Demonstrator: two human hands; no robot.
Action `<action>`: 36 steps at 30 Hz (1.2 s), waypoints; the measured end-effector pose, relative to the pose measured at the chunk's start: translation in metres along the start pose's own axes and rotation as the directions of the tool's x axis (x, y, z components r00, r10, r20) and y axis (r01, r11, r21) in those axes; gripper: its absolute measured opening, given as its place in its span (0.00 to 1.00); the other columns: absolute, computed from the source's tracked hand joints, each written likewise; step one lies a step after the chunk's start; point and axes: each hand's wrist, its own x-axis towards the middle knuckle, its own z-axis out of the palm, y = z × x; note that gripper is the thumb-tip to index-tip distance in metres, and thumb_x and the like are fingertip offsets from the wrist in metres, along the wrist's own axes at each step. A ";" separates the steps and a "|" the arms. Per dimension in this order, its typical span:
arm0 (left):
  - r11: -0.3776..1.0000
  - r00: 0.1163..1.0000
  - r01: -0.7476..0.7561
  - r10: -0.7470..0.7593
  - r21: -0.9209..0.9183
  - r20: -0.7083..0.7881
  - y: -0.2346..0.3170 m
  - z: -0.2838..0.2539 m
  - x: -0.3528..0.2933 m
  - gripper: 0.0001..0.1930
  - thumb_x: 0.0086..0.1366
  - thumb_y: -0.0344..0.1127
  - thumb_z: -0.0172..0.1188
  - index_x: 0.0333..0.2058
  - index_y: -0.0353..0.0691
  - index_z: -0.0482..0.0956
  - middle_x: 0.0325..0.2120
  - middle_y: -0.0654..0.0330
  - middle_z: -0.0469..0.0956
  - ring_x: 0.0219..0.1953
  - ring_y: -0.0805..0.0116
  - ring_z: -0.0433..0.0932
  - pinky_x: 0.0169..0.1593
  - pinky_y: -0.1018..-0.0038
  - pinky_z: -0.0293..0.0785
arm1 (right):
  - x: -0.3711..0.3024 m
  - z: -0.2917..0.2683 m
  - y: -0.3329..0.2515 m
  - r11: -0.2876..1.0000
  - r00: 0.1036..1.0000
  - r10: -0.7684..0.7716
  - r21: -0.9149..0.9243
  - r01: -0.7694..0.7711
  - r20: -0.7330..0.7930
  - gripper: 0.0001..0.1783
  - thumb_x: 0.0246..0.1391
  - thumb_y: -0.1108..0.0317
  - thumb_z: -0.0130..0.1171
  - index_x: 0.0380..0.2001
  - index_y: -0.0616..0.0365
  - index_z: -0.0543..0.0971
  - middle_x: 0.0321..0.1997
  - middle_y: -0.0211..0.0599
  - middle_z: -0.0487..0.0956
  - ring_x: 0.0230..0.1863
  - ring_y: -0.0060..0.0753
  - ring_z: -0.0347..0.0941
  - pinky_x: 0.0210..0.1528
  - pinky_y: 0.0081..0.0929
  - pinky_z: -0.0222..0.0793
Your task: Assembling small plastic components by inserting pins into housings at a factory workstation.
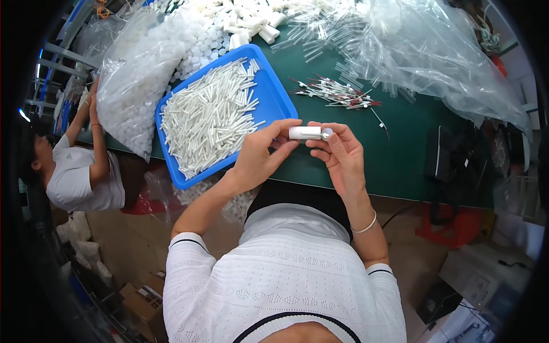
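Note:
My left hand [260,153] pinches one end of a short white plastic cylinder [298,132] just above the table's near edge. A slit or thin rod seems to run along its side; which of these I cannot tell. At the cylinder's right end, my right hand [345,153] holds a small translucent round cap [326,132] between thumb and fingers. The cap meets or nearly meets the cylinder. Just left of my left hand stands a blue tray [280,98] heaped with thin white tubes [209,117].
On the green table [400,154] lie a bunch of white parts with red wires [337,92], clear tubes [320,37], white cylinders [254,26] and a large clear bag [423,51]. A bag of translucent caps [134,86] stands left, near another person [86,166]. A black device [439,154] sits right.

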 end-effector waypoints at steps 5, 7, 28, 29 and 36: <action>0.735 0.850 -0.431 0.525 0.524 -0.037 -0.008 -0.001 0.001 0.16 0.54 0.20 0.63 0.43 0.36 0.78 0.29 0.54 0.79 0.27 0.64 0.78 0.30 0.74 0.74 | 0.001 -0.004 0.007 0.998 0.999 0.046 0.051 -0.045 -0.009 0.14 0.62 0.66 0.53 0.46 0.65 0.73 0.50 0.52 0.76 0.42 0.36 0.80 0.41 0.24 0.80; 0.799 0.897 -0.368 0.440 0.476 -0.045 -0.006 -0.004 -0.001 0.14 0.57 0.20 0.61 0.43 0.34 0.78 0.31 0.54 0.80 0.27 0.69 0.78 0.31 0.76 0.73 | 0.001 -0.004 0.003 0.998 0.999 0.047 0.052 -0.047 -0.003 0.14 0.62 0.66 0.53 0.46 0.65 0.73 0.50 0.52 0.77 0.42 0.36 0.80 0.42 0.25 0.80; 0.928 0.966 -0.231 0.182 0.293 0.184 0.025 -0.025 0.104 0.06 0.63 0.32 0.59 0.32 0.35 0.80 0.27 0.54 0.81 0.28 0.66 0.80 0.32 0.73 0.73 | 0.018 -0.005 -0.012 0.364 0.876 -0.435 -0.849 0.383 0.208 0.09 0.51 0.78 0.62 0.37 0.62 0.79 0.35 0.34 0.79 0.31 0.23 0.72 0.34 0.19 0.68; 0.788 0.912 -0.390 0.401 0.477 0.083 0.014 -0.024 0.137 0.06 0.59 0.32 0.61 0.32 0.35 0.80 0.28 0.54 0.81 0.29 0.60 0.80 0.32 0.70 0.73 | 0.017 -0.004 -0.013 0.351 0.868 -0.445 -0.850 0.394 0.219 0.09 0.51 0.78 0.62 0.37 0.62 0.79 0.35 0.34 0.79 0.31 0.23 0.72 0.34 0.19 0.68; 0.240 0.865 -0.211 0.497 0.948 0.066 -0.034 -0.010 0.227 0.13 0.50 0.41 0.69 0.24 0.36 0.78 0.27 0.53 0.77 0.34 0.55 0.77 0.36 0.62 0.74 | 0.002 -0.005 -0.026 0.320 0.891 -0.406 -0.882 0.346 0.202 0.09 0.54 0.76 0.59 0.40 0.63 0.79 0.35 0.33 0.78 0.33 0.22 0.73 0.35 0.19 0.67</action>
